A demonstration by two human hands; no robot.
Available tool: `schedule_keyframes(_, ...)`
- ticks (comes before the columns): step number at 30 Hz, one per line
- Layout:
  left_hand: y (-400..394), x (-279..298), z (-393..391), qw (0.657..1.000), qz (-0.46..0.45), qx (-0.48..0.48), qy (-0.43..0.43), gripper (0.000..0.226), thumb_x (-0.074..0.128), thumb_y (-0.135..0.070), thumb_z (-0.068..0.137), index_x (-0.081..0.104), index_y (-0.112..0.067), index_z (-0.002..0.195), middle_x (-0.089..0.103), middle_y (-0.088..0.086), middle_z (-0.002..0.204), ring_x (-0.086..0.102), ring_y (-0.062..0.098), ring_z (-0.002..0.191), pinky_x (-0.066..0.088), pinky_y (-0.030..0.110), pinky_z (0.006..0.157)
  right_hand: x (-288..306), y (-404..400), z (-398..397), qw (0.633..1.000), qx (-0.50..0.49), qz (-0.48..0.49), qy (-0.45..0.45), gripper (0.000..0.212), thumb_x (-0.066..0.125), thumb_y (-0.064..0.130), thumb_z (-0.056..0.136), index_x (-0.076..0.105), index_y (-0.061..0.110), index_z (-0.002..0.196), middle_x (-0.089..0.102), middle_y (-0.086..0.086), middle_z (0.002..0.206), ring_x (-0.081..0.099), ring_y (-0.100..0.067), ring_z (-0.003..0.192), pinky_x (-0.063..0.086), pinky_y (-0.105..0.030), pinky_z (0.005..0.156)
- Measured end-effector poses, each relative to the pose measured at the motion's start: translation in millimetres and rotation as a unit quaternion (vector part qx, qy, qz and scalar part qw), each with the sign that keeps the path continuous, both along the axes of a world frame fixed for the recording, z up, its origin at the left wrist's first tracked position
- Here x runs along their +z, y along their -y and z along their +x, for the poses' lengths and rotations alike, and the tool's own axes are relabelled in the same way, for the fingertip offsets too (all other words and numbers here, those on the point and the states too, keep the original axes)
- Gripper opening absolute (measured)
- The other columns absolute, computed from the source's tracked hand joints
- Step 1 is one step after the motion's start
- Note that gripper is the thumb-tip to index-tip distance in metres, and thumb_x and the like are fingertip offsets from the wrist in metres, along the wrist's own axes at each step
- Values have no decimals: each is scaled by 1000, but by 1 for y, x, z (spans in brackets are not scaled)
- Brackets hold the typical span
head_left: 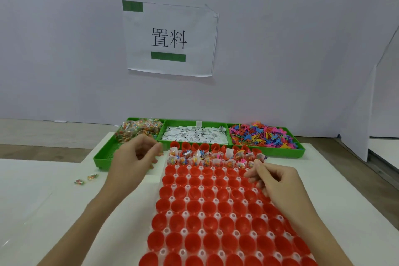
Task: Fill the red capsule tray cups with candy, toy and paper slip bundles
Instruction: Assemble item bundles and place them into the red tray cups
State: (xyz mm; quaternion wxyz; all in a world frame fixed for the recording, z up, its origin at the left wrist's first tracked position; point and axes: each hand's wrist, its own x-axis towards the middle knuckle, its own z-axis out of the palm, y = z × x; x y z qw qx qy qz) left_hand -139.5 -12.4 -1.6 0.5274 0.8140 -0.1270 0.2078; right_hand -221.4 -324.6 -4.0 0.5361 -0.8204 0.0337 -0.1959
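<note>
The red capsule tray [216, 211] lies in front of me, with several rows of open red cups. Its two far rows hold bundles [207, 158] of candy, toy and paper slip. My left hand [133, 157] hovers at the tray's far left corner with fingers curled, pinching what looks like a small candy packet [161, 153]. My right hand [274, 181] is over the tray's far right, thumb and fingers pinched together beside the last filled cup [251, 165]. What it pinches is hidden.
Three green bins stand behind the tray: candy packets [138, 129], paper slips [194, 135] and coloured toys [263, 136]. Two loose candy packets [86, 179] lie on the white table to the left. A paper sign [169, 39] hangs on the wall.
</note>
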Motion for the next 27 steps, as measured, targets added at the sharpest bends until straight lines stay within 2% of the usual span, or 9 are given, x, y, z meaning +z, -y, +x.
schedule_keyframes(2,11,-5,-15,997,-33,-68,-34,6,69,-16,95,71,-16,90,73,4,74,70,21,63,59,29,61,0,-1,-1,1000,8,1,-5,36,57,38,101,80,33,73,74,3,70,63,-4,57,46,-22,62)
schedule_keyframes(7,17,-11,-26,981,-133,-116,-81,4,74,-11,90,75,-7,89,72,15,70,70,30,62,59,28,63,5,-7,1,999,4,-41,4,33,58,36,100,81,33,76,74,9,72,65,-3,63,47,-20,65)
schedule_keyframes(11,12,-11,-24,968,-183,-144,-93,11,74,-11,88,77,-8,98,76,16,80,72,33,69,61,28,68,26,-16,27,985,31,-169,8,18,65,27,97,78,33,87,74,18,78,68,-1,77,52,-18,72)
schedule_keyframes(13,10,-12,-23,967,-180,-152,-93,17,71,-12,90,77,-12,106,77,15,82,73,30,71,61,27,71,38,-19,55,972,38,-232,9,13,67,24,96,78,29,91,73,17,77,66,2,75,49,-10,70)
schedule_keyframes(15,10,-13,-22,966,-186,-158,-90,17,69,-8,91,79,-13,104,77,14,83,74,27,70,60,25,71,47,-22,92,957,37,-289,-10,12,68,20,96,79,21,102,75,13,88,62,6,76,43,-3,69)
schedule_keyframes(18,12,-16,-21,964,-194,-158,-88,15,67,-2,93,80,-9,97,76,15,82,73,27,69,60,24,68,50,-23,148,934,40,-350,-65,18,66,16,98,78,12,110,77,-4,107,66,-9,90,46,-18,83)
schedule_keyframes(20,11,-17,-20,964,-196,-157,-91,14,68,-2,93,80,-9,96,75,14,80,73,27,68,59,24,67,47,-24,175,920,40,-377,-97,18,67,15,97,78,10,110,76,-9,112,69,-18,100,49,-26,88)
schedule_keyframes(24,7,-11,-20,961,-215,-147,-97,12,69,-5,93,80,-12,92,75,14,77,73,31,69,59,24,66,33,-24,209,878,69,-448,-157,18,72,16,93,80,3,104,76,-12,114,71,-25,104,55,-33,90)
schedule_keyframes(27,3,-8,-20,960,-221,-142,-96,12,69,-8,93,79,-13,91,74,15,76,73,29,65,58,23,64,25,-26,219,841,76,-495,-207,29,76,22,89,77,-6,99,75,-22,107,71,-36,101,59,-42,86)
